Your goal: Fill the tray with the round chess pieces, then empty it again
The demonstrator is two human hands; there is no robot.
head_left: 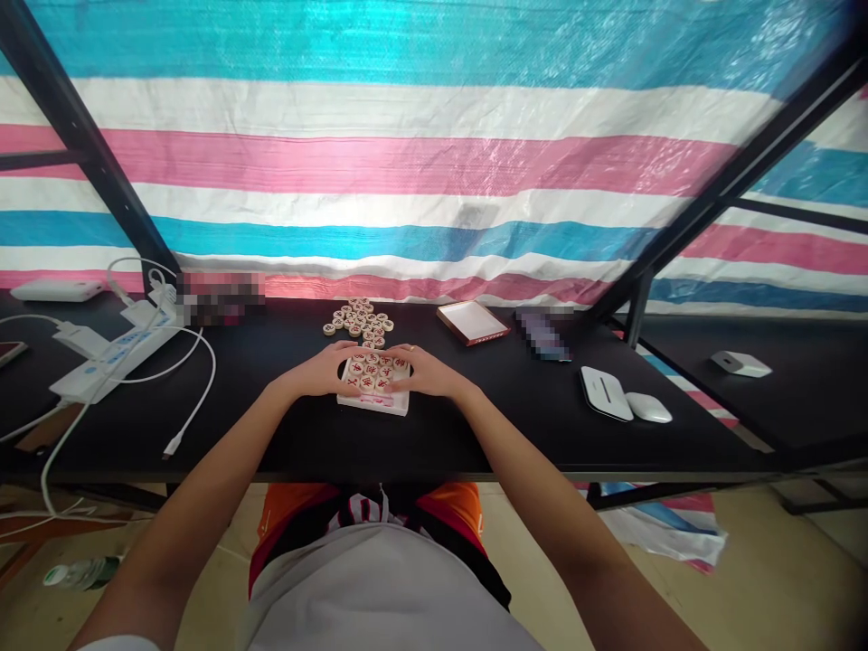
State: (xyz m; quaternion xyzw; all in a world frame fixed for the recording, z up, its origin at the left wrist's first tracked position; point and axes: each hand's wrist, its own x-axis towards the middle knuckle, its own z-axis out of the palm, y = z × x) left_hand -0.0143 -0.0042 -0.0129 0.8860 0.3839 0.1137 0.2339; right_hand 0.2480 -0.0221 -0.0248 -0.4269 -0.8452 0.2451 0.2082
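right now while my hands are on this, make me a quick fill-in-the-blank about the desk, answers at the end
The colour of the tray between the left hand and the right hand is ____.
The characters on the round pieces in the tray are coloured ____.
The power strip lies on the ____ side of the picture.
The mouse lies just to the ____ of the flat slotted holder.

Missing words: white; red; left; right

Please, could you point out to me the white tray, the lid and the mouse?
White tray [399,403]: head view, bare near-right part.
Lid [472,320]: head view, white inner face.
Mouse [649,408]: head view, middle of its top.
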